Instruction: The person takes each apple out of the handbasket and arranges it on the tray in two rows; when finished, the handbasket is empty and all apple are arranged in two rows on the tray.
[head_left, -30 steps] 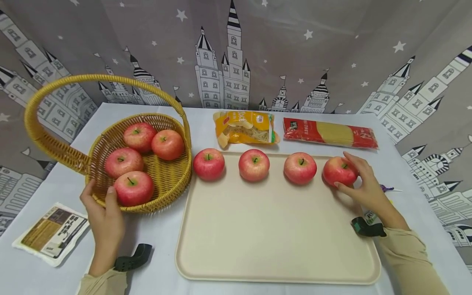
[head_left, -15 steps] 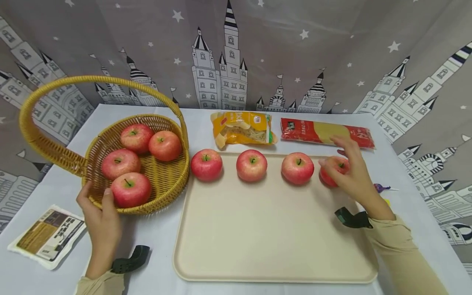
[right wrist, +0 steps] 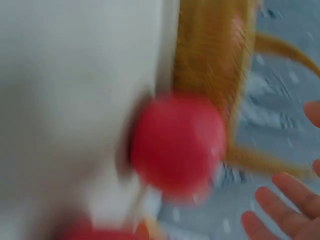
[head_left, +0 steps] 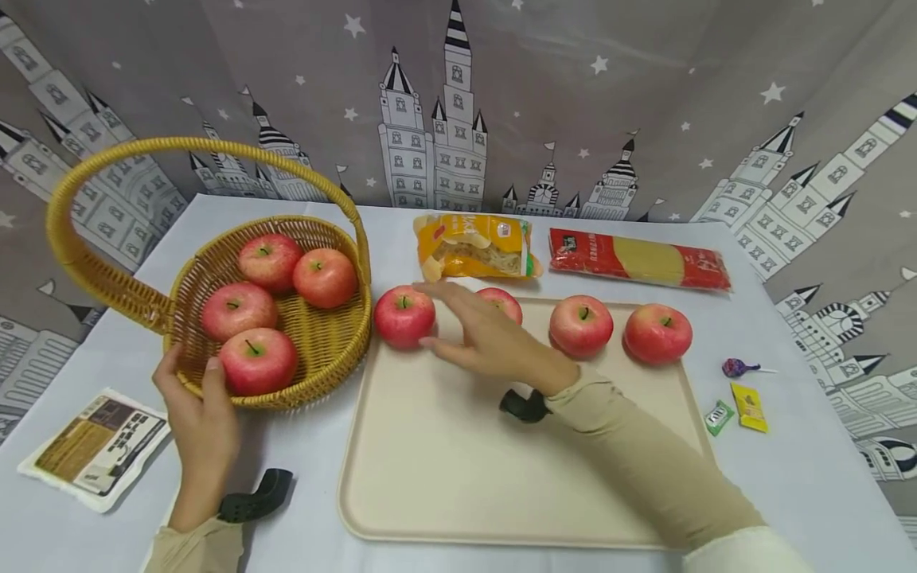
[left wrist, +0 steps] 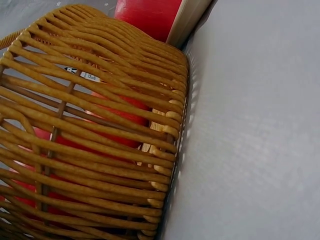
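Right hand: my right hand point(head_left: 494, 342) hangs over the back of the beige rectangular plastic tray point(head_left: 458, 485), fingers point(head_left: 447, 296) spread and straight, holding nothing; the wrist view is blurred but shows the same splayed fingertips.
Nearest thing: the leftmost red apple point(head_left: 404, 317) of the row on the tray, just off my fingertips; I cannot tell whether they touch it.
Row: a second red apple point(head_left: 501, 301) sits half hidden behind my hand; two more red apples point(head_left: 581, 325) point(head_left: 657, 333) stand apart to the right.
Left hand: my left hand point(head_left: 200, 418) grips the near rim of the woven yellow wicker basket point(head_left: 329, 350), thumb over the edge, steadying it on the counter point(head_left: 301, 485).
Basket contents: four red apples, the nearest point(head_left: 258, 362) beside my thumb.
Handling advice: I judge it best to cup the leftmost apple from above with fingers round its widest part, lifting straight so the neighbour is not nudged.
Risk: round fruit may roll on the smooth tray if brushed sideways.
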`<state>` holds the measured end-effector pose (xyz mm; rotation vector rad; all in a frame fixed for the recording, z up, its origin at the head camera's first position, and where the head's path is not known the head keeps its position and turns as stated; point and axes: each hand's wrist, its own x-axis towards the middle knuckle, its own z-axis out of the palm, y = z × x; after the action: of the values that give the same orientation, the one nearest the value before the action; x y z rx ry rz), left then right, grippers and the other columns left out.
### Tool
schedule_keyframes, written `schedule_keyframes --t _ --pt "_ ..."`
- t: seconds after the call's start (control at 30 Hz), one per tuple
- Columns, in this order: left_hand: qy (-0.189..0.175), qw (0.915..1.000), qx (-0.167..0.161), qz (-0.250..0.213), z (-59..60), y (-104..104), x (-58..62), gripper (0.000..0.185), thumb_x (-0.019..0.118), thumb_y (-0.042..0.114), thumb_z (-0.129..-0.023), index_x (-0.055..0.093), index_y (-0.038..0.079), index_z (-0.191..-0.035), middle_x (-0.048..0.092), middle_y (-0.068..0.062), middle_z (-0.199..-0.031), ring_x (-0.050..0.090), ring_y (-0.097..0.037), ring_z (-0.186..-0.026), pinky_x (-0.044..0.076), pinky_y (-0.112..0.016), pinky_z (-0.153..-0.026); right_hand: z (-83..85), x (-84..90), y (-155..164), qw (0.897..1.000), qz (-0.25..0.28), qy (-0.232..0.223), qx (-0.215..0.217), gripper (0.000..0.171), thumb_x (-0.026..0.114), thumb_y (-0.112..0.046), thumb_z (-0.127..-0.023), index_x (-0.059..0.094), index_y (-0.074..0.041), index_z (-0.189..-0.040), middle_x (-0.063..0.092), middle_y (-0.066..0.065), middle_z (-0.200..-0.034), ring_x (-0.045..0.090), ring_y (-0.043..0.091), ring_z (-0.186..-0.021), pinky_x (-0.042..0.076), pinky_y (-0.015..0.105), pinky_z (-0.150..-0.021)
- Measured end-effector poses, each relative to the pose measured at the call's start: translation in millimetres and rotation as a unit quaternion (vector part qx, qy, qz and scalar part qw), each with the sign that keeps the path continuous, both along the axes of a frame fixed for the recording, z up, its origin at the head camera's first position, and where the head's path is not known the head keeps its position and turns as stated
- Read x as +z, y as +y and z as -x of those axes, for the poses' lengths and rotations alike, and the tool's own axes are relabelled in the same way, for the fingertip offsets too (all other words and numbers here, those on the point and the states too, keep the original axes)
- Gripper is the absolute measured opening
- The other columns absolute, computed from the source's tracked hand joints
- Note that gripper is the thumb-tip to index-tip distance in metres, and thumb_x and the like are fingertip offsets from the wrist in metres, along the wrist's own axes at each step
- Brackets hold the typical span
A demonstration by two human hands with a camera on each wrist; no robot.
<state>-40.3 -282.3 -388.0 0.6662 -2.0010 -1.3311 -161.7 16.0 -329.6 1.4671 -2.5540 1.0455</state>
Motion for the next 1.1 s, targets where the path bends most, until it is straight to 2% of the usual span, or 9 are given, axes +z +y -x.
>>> schedule_keyframes --t 0.17,0.3,0.47,0.53,0.6,0.7,0.8,0.93,1.1 --pt "-0.006 1.0 -0.003 -0.001 2.3 1.0 0.6 0.047 0.04 0.022 -0.092 0.027 0.011 -0.136 0.028 -0.012 -0.145 0.024 -0.012 -0.135 0.013 -0.024 -0.111 -10.9 -8.0 -60.4 0.997 -0.009 0.013 0.071 0.052 0.054 -0.031 -0.089 0.038 -0.013 -0.135 0.045 -0.001 -0.134 0.042 0.007 -0.122 0.034 0.019 -0.101" --pt "-0.006 0.9999 -0.014 0.002 5.7 2.9 1.9 0.048 0.041 0.023 -0.093 0.027 0.01 -0.136 0.028 -0.012 -0.145 0.023 -0.014 -0.136 0.013 -0.025 -0.111 -18.9 -6.2 -105.3 0.997 -0.042 0.018 0.067 0.052 0.049 -0.04 -0.09 0.035 -0.019 -0.136 0.044 -0.004 -0.131 0.043 0.005 -0.116 0.037 0.017 -0.096" --pt "-0.008 0.9999 -0.014 0.004 3.8 3.1 1.2 0.048 0.041 0.023 -0.093 0.027 0.009 -0.136 0.029 -0.013 -0.144 0.025 -0.016 -0.135 0.015 -0.025 -0.111 -21.1 -9.7 -153.4 0.992 -0.086 0.082 0.047 0.056 0.049 -0.044 -0.089 0.034 -0.019 -0.137 0.046 -0.002 -0.125 0.046 0.007 -0.109 0.036 0.015 -0.094" --pt "-0.01 0.9999 -0.011 0.007 1.6 1.7 0.6 0.048 0.041 0.023 -0.093 0.027 0.01 -0.136 0.029 -0.013 -0.144 0.025 -0.016 -0.135 0.014 -0.027 -0.112 -20.1 -10.1 -168.3 0.99 -0.11 0.073 0.043 0.066 0.05 -0.05 -0.086 0.029 -0.02 -0.141 0.046 0.0 -0.126 0.047 0.008 -0.107 0.039 0.016 -0.091" --pt "-0.009 0.9999 -0.011 0.009 -0.1 0.2 0.3 0.048 0.041 0.023 -0.093 0.026 0.009 -0.136 0.028 -0.013 -0.144 0.024 -0.016 -0.135 0.014 -0.027 -0.112 -19.0 -8.7 -179.8 0.988 -0.145 0.033 0.039 0.079 0.053 -0.057 -0.081 0.019 -0.024 -0.144 0.043 0.001 -0.129 0.048 0.009 -0.106 0.041 0.018 -0.088" --pt "-0.004 0.9998 -0.013 0.012 -1.5 -0.9 1.0 0.048 0.041 0.023 -0.093 0.026 0.009 -0.136 0.028 -0.014 -0.144 0.024 -0.015 -0.135 0.013 -0.027 -0.112 -17.1 -7.6 -190.8 0.981 -0.19 -0.033 0.038 0.095 0.057 -0.065 -0.073 0.01 -0.026 -0.146 0.036 0.004 -0.137 0.047 0.011 -0.115 0.04 0.019 -0.093" --pt "0.0 0.9998 -0.013 0.012 -2.4 -1.1 1.7 0.048 0.041 0.022 -0.092 0.027 0.008 -0.136 0.028 -0.015 -0.144 0.024 -0.015 -0.135 0.013 -0.027 -0.112 -15.8 -9.3 -195.2 0.979 -0.187 -0.064 0.054 0.101 0.063 -0.061 -0.07 0.01 -0.021 -0.146 0.038 0.003 -0.139 0.044 0.009 -0.12 0.035 0.017 -0.098" --pt "0.001 0.9999 -0.008 0.01 -2.6 -2.2 1.6 0.048 0.041 0.021 -0.092 0.027 0.008 -0.136 0.028 -0.015 -0.143 0.025 -0.017 -0.135 0.014 -0.026 -0.111 -14.4 -11.3 -192.7 0.985 -0.149 -0.052 0.066 0.095 0.066 -0.053 -0.073 0.014 -0.021 -0.145 0.05 -0.002 -0.128 0.049 0.005 -0.114 0.038 0.015 -0.094" --pt "-0.002 0.9999 -0.008 0.01 -2.9 -3.3 -0.5 0.049 0.041 0.021 -0.093 0.025 0.006 -0.137 0.027 -0.013 -0.144 0.023 -0.018 -0.136 0.012 -0.027 -0.111 -14.5 -9.7 -176.0 0.995 -0.086 -0.018 0.047 0.076 0.062 -0.049 -0.077 0.025 -0.031 -0.141 0.048 -0.005 -0.128 0.044 0.003 -0.115 0.038 0.017 -0.094"
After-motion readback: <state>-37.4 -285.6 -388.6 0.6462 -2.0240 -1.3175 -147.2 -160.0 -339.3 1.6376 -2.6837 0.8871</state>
